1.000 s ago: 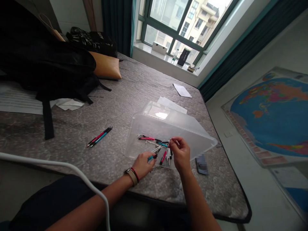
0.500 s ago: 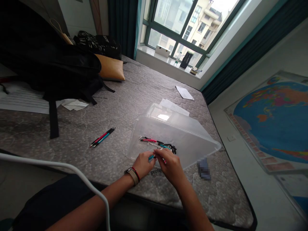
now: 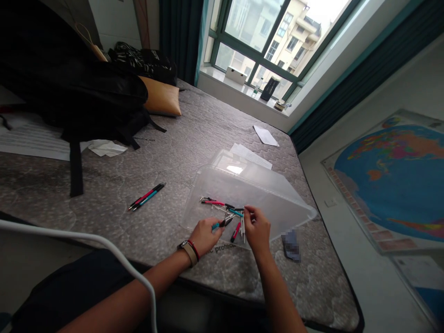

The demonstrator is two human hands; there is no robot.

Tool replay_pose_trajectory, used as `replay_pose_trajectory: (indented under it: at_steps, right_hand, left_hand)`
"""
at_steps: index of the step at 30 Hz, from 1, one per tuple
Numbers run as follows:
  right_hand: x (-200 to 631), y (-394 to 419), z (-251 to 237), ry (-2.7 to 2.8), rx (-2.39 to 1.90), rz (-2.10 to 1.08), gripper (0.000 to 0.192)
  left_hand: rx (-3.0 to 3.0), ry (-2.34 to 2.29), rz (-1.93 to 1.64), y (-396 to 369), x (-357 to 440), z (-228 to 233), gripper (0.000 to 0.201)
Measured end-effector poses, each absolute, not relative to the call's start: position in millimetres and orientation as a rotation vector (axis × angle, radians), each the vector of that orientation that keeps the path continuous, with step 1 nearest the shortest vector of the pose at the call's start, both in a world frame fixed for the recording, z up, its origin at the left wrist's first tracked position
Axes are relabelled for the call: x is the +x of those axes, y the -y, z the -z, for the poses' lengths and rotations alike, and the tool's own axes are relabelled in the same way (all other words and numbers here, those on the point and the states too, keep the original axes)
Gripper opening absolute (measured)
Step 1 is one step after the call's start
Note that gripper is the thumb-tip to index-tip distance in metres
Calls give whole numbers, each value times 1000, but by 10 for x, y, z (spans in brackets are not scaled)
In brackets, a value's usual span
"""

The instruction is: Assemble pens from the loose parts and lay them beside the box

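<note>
Head view, sweeping from the left: a black backpack [image 3: 69, 88] slumps on the far left of the mattress [image 3: 166, 152], a tan cushion [image 3: 161, 99] just beside it, and a crumpled tissue [image 3: 107, 148] lies near its strap. Coming across, two assembled pens [image 3: 147, 196], one red and one teal, lie side by side on the mattress, well apart from the work. Now the action: the left hand [image 3: 204, 236], a band on its wrist, has its fingers closed on a teal pen barrel [image 3: 218, 225] at the near edge of the clear plastic lid [image 3: 277, 203], which lies flat on the mattress. On that lid sits a loose scatter of pen parts [image 3: 224, 208], red, teal and black pieces touching and crossing each other. Just to the right, the right hand [image 3: 258, 229] pinches a thin white refill [image 3: 243, 226] between fingertips, holding it nearly upright above the lid. My read is that the refill is being brought to the barrel, and doing it well means steadying the barrel with the open end facing the refill, lining the two up along one axis and feeding it straight, without forcing it. Beyond the right hand a phone [image 3: 290, 243] lies on the mattress, papers [image 3: 265, 135] sit farther off, and a world map [image 3: 391, 180] covers the floor at far right.
</note>
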State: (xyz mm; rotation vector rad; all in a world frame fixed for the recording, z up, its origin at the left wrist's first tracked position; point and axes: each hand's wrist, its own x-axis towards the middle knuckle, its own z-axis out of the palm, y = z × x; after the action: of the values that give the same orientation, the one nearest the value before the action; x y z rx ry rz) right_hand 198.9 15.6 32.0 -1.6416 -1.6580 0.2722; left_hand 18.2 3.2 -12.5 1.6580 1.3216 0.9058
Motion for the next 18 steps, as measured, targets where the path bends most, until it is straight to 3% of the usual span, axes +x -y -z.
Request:
replay_pose_trajectory:
  at_steps: [7, 18]
  right_hand:
    - [2109, -348, 206, 1908, -1929, -304, 19]
    - [2081, -422, 196, 2010, -2045, -277, 17]
  left_hand:
    - [1665, -1334, -908, -23, 183, 126, 24]
    - [1680, -1287, -883, -10, 201, 145, 23]
